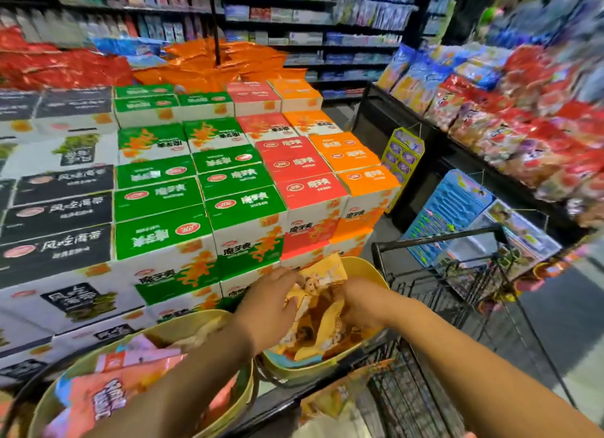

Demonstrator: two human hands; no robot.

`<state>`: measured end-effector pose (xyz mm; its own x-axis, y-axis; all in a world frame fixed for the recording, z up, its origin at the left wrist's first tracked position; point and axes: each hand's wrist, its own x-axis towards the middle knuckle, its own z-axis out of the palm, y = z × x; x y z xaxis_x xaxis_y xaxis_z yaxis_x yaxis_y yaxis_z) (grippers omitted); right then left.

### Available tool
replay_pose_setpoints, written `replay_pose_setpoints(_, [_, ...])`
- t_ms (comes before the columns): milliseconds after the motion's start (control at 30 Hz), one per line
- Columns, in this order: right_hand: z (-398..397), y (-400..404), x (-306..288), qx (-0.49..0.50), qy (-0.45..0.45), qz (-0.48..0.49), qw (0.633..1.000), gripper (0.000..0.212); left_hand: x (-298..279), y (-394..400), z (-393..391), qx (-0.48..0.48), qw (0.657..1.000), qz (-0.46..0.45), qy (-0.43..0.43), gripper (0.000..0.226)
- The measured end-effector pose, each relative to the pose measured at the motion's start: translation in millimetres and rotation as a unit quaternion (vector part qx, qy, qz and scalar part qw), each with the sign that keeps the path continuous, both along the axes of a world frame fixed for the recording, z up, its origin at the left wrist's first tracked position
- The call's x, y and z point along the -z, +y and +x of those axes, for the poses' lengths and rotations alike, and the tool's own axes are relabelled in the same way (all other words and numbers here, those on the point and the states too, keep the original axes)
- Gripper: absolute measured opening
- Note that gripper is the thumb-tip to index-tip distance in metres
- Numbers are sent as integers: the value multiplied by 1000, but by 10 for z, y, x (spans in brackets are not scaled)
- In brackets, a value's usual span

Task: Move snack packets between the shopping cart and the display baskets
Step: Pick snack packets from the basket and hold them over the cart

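Two round yellow display baskets stand low in front of me. The right basket (366,269) holds several yellow and orange snack packets (327,326). Both my hands are inside it. My left hand (268,303) pinches the top of a yellow packet (323,271) that sticks up above the rim. My right hand (362,303) lies among the packets with its fingers buried, so its grasp is hidden. The left basket (209,316) holds pink and orange packets (104,395). The black wire shopping cart (438,238) stands to the right with one packet (340,395) at its near edge.
A tall stack of green, red, orange and black cartons (228,189) rises right behind the baskets. A black shelf unit (457,156) loaded with red and blue snack bags runs along the right. Blue toy packs (444,212) hang beside the cart. Grey floor shows at the far right.
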<state>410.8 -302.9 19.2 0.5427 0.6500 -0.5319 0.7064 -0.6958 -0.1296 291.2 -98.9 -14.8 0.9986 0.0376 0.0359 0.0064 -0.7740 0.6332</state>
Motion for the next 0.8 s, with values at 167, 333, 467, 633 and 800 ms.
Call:
replay_pose_setpoints(167, [-206,-477,-287,11,-50,170,984,16,214,-166,451,49,990,117,58,45])
replay_pose_setpoints(333, [-488,-1041,-661,47,-122,370,920,21,314,-365,678,78,950,277,125,42])
replay_pose_setpoints(467, [-704,-1521,-778,183,-178,503,826,17,330,-528,733,105,912,371,141,33])
replay_pose_setpoints(633, [-969,-2052,-719,380,-144,664,628,21,318,-628,624,134,929,316,142,28])
replay_pose_setpoints(800, [-1103,-2638,-382,547,-38,731,406,21,-118,-714,323,64,979,192,39,22])
